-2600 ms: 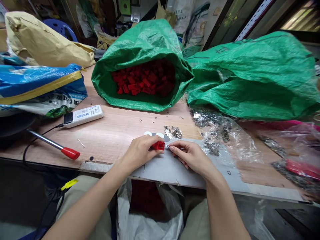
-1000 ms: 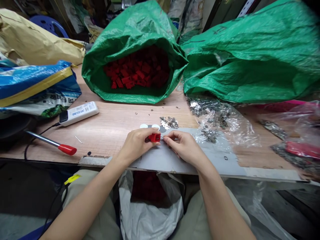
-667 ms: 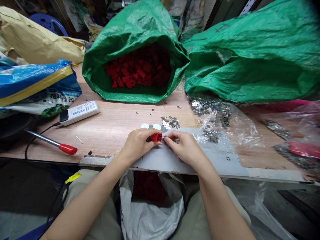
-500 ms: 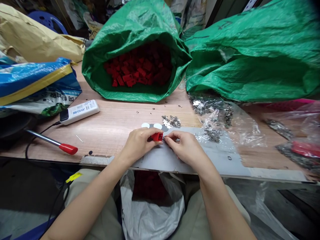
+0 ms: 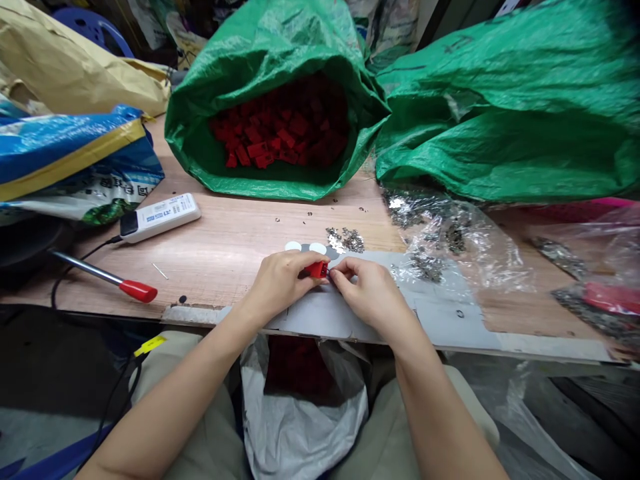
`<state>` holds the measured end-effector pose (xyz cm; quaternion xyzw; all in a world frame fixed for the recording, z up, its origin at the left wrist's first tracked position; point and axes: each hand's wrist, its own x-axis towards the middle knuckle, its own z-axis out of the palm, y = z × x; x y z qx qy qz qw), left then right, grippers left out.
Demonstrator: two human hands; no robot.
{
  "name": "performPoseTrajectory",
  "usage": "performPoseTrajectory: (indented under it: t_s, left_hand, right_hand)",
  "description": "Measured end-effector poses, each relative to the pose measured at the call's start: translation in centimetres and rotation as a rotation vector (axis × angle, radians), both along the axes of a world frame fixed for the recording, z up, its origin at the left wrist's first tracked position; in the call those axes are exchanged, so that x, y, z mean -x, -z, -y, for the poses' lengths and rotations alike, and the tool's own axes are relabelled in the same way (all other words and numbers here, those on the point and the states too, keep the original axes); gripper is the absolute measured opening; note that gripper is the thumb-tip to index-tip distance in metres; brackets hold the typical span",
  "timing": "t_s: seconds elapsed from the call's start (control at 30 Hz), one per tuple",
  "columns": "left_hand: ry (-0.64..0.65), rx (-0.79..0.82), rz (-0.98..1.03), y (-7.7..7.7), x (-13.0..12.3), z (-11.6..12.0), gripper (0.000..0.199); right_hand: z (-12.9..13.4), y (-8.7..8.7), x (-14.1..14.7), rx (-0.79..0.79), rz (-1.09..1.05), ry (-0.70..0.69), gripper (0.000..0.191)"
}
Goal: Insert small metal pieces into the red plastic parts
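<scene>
My left hand (image 5: 278, 280) is closed on a small red plastic housing (image 5: 318, 269), its open end facing right. Pinched fingers of my right hand (image 5: 364, 285) meet that end with a tiny dark piece, too small to make out fully. Both hands are just above a grey sheet (image 5: 320, 315) at the table's front edge. Behind them lies a small pile of shiny metal pieces (image 5: 346, 240). More red housings (image 5: 270, 143) fill the green sack (image 5: 240, 185) at the back.
A clear plastic bag (image 5: 493, 257) of metal pieces lies to the right, before a second green sack (image 5: 500, 153). On the left are a white power strip (image 5: 163, 217) and a red-tipped lever (image 5: 137, 290). A whitish sack (image 5: 305, 427) hangs open between my knees.
My hands stay together at the red housing, with the right fingertips still at its open end. The whole view has shifted slightly.
</scene>
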<state>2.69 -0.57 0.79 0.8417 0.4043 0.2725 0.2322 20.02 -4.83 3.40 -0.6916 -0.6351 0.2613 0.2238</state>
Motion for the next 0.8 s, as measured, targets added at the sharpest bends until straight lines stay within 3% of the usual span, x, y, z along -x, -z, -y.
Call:
performPoseTrajectory:
  t_s: [0.3, 0.53, 0.8]
  left_hand:
    - [0.016, 0.005, -0.016, -0.3, -0.1, -0.1, 0.028]
    - [-0.028, 0.04, 0.055, 0.1, -0.1, 0.0, 0.026]
    - [-0.035, 0.038, 0.049, 0.1, -0.1, 0.0, 0.028]
  right_hand:
    - [0.1, 0.3, 0.3, -0.02, 0.028, 0.021, 0.014]
    - [-0.2, 1.5, -1.3, 0.024, -0.324, -0.038, 0.023]
    - [-0.2, 1.5, -1.5, 0.077, -0.357, -0.035, 0.024]
